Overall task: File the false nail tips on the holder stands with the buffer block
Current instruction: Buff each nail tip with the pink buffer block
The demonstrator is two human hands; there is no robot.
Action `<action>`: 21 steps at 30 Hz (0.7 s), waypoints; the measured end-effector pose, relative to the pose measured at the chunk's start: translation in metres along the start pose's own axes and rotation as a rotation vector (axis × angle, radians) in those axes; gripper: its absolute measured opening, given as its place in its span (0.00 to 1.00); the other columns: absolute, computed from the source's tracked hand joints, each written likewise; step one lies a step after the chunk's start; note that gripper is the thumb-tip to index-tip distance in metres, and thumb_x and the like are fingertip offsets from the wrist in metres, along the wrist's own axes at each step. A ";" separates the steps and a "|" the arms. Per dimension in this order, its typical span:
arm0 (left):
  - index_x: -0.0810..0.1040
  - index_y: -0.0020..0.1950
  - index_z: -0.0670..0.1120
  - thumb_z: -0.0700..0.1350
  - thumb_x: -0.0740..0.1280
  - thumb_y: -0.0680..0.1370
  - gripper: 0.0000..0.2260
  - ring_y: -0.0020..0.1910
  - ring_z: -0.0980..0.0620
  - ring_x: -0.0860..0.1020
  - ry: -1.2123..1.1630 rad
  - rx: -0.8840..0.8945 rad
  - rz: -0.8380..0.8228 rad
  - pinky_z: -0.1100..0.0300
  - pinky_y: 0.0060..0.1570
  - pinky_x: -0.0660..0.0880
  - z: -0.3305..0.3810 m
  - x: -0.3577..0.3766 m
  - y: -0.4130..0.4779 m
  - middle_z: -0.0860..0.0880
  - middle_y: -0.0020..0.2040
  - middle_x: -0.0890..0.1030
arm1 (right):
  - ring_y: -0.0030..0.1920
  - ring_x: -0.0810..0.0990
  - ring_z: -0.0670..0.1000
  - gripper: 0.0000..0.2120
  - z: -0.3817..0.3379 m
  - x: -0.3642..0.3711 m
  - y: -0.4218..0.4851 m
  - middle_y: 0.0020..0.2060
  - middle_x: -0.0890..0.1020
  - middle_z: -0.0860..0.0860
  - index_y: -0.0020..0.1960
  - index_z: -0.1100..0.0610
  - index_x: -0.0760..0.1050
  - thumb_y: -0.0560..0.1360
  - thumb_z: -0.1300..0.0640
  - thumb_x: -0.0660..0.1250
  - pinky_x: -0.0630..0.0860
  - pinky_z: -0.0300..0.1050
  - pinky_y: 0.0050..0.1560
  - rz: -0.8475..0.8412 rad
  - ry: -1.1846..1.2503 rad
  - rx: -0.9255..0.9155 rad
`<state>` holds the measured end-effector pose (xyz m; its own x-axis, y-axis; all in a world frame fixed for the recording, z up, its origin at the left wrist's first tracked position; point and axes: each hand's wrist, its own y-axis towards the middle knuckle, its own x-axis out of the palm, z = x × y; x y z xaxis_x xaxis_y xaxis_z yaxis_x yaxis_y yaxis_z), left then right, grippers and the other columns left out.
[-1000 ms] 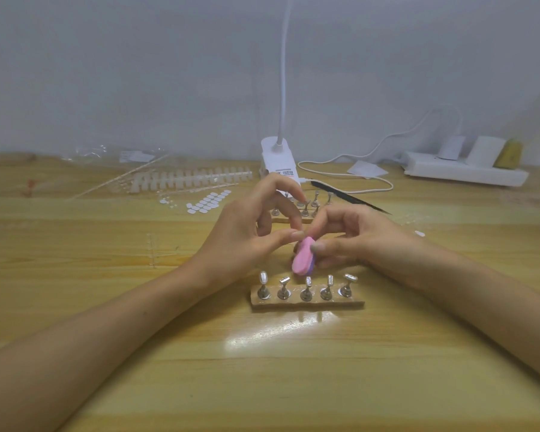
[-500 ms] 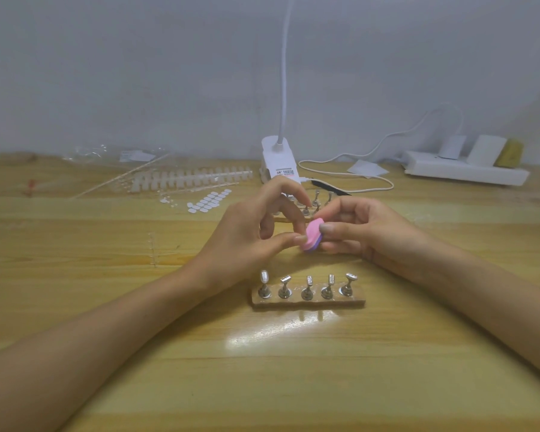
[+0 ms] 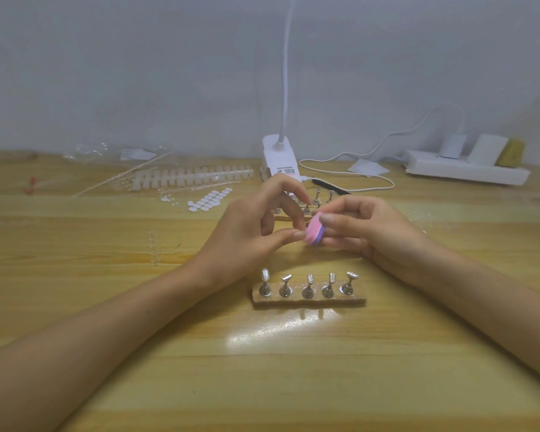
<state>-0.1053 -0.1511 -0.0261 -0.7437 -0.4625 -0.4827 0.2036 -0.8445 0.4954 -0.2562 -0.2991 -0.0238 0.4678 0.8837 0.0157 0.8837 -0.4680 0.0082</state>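
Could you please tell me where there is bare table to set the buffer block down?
Free: table in front of the near holder stand, between the forearms; also right of the right hand, before the power strip. Crowded: behind that stand, and back left among nail tip strips and sticker dots.

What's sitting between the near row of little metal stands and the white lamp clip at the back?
Head view: the left hand and right hand, which grips the pink buffer block, and behind them a second holder stand row.
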 end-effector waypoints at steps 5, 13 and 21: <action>0.73 0.56 0.46 0.35 0.73 0.74 0.15 0.26 0.53 0.61 0.001 -0.003 0.002 0.66 0.30 0.61 0.000 0.000 0.000 0.54 0.40 0.82 | 0.48 0.86 0.57 0.11 0.000 0.003 -0.001 0.46 0.86 0.61 0.52 0.66 0.79 0.72 0.62 0.72 0.82 0.43 0.50 -0.083 -0.052 0.011; 0.73 0.56 0.45 0.36 0.73 0.74 0.15 0.25 0.54 0.61 0.001 0.006 -0.025 0.66 0.30 0.61 0.002 0.001 -0.001 0.55 0.40 0.82 | 0.49 0.86 0.56 0.13 -0.003 0.000 0.000 0.46 0.86 0.60 0.52 0.64 0.80 0.70 0.59 0.73 0.82 0.43 0.49 -0.112 -0.046 0.056; 0.73 0.56 0.45 0.35 0.73 0.74 0.15 0.25 0.54 0.61 -0.012 0.002 -0.012 0.66 0.30 0.61 0.002 0.000 -0.001 0.54 0.40 0.82 | 0.47 0.86 0.57 0.13 -0.002 0.003 -0.001 0.46 0.86 0.60 0.51 0.65 0.81 0.69 0.60 0.74 0.82 0.44 0.49 -0.108 -0.042 0.024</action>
<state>-0.1067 -0.1499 -0.0245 -0.7539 -0.4490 -0.4797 0.1932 -0.8493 0.4914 -0.2562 -0.2959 -0.0220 0.3700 0.9287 -0.0258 0.9287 -0.3705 -0.0163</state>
